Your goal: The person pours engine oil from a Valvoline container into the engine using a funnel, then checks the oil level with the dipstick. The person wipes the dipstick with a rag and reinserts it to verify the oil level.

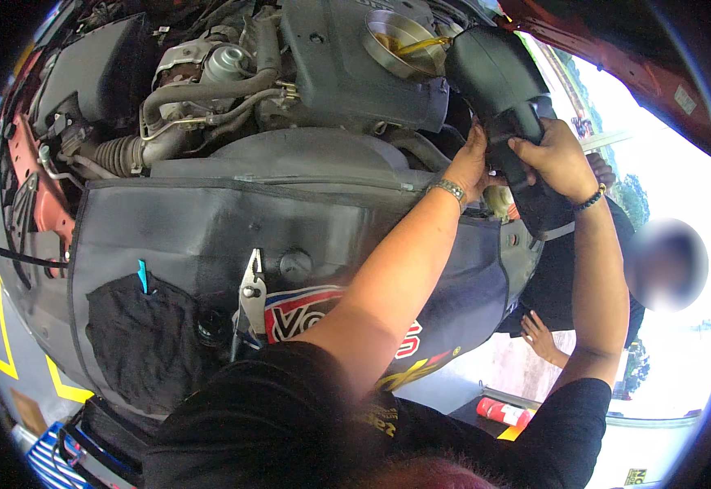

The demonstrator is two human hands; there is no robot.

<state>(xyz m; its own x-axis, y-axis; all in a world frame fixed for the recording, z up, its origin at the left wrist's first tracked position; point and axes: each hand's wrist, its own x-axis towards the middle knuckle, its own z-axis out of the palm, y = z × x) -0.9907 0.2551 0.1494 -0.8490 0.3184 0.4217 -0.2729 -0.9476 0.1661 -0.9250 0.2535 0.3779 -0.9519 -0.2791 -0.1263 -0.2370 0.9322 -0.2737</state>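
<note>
I hold a black plastic jug tilted over the right side of the engine. My left hand grips its near side, and my right hand is wrapped around its handle. From the mouth of the jug, an amber liquid that looks like oil runs into a round metal pan. That pan rests on the black plastic engine cover, with some amber liquid on its bottom. The jug hides what lies behind it.
A black fender cover drapes the car's front, with slip-joint pliers, a black cap and a dark cloth on it. At right stands a co-worker, one hand low. The raised hood hangs above. A red cylinder lies lower right.
</note>
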